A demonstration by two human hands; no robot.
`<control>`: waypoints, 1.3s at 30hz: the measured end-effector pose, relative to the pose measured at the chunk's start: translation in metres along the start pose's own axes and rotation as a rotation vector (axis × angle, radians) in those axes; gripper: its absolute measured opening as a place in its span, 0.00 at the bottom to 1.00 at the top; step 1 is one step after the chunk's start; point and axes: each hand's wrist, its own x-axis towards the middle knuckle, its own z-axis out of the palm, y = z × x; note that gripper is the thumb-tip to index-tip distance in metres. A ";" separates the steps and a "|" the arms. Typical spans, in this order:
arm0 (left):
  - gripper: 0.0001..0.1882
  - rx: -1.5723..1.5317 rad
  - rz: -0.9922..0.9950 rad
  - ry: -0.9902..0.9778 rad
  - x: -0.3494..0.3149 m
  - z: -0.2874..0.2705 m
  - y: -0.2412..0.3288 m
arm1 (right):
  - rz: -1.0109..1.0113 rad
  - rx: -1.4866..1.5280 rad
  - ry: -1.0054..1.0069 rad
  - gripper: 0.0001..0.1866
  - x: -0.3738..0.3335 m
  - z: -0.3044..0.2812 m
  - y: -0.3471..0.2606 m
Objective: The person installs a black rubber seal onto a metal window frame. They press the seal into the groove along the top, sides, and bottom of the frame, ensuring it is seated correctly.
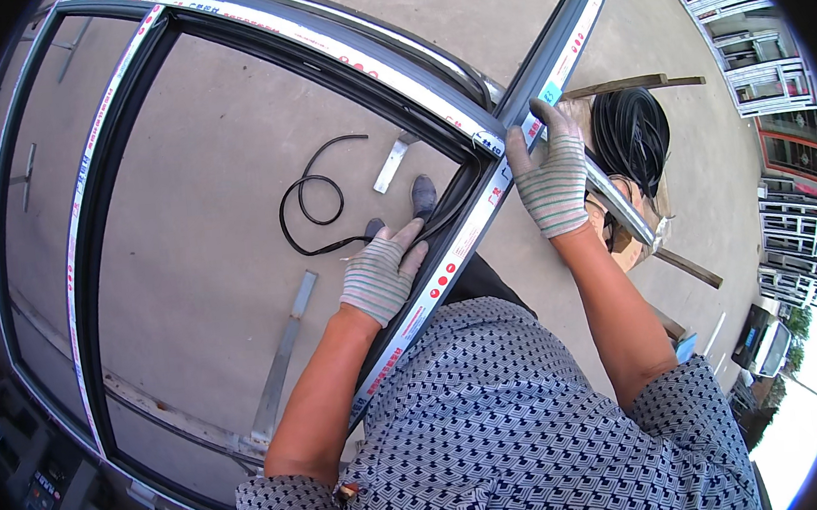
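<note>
A large metal window frame, its faces covered in white printed film, stands in front of me with its near bar slanting past my body. My left hand, in a striped knit glove, has its fingers closed on a black rubber seal strip at the frame's inner edge. The strip's loose end trails in a curl inside the opening. My gloved right hand grips the frame by the joint of two bars, thumb on the near side and fingers over the bar. Part of its grip is hidden.
Right of the frame, a coil of black rubber strip lies on a support with wooden bars. Metal legs stand below the frame. Finished frames are stacked far right, near a parked vehicle.
</note>
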 end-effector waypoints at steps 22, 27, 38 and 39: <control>0.21 -0.008 0.006 0.042 0.003 -0.005 0.006 | -0.014 0.120 -0.106 0.30 -0.050 0.002 -0.001; 0.19 -0.015 -0.003 0.100 -0.002 -0.006 -0.006 | -0.038 0.161 -0.154 0.29 -0.047 0.002 -0.012; 0.17 -0.050 -0.053 0.140 -0.010 -0.014 -0.011 | -0.097 0.314 -0.128 0.27 -0.055 0.020 -0.013; 0.18 -0.052 -0.061 0.138 -0.010 -0.015 -0.010 | -0.107 0.316 -0.125 0.27 -0.054 0.021 -0.013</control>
